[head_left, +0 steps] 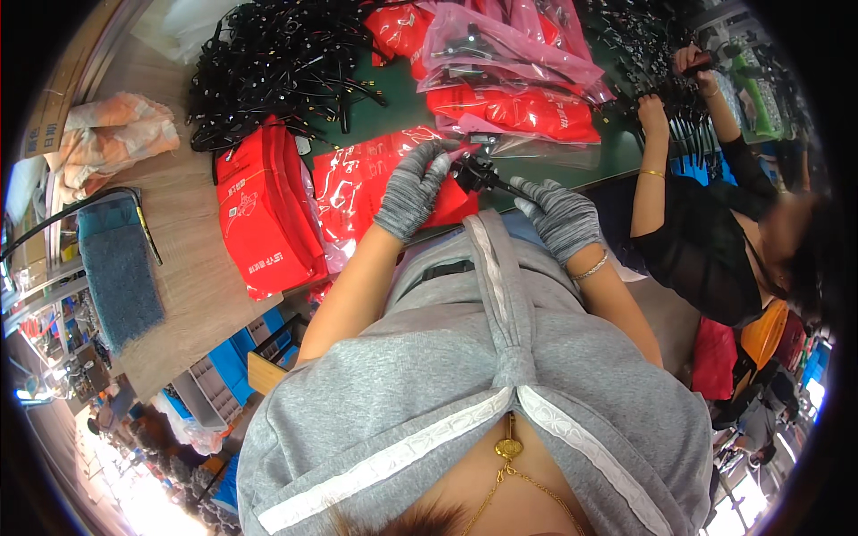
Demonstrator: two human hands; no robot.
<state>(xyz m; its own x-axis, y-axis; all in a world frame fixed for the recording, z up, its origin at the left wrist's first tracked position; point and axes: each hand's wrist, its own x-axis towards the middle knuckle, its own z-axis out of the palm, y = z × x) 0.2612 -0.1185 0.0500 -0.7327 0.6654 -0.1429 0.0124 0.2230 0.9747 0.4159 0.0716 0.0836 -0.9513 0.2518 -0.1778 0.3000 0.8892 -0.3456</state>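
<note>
Black cable part (478, 171) sat in my gloved left grip (413, 189) and right grip (559, 214), both clenched on it, above an empty red bag (357, 183).

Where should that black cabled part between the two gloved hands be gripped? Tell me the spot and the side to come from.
Grip the black part by its chunky body, not the thin cable trailing off to the right. The left hand already pinches that body from the left, over the red bag. The right hand sits on the cable side, so come in from the right, fingers closing across the body's width.
</note>
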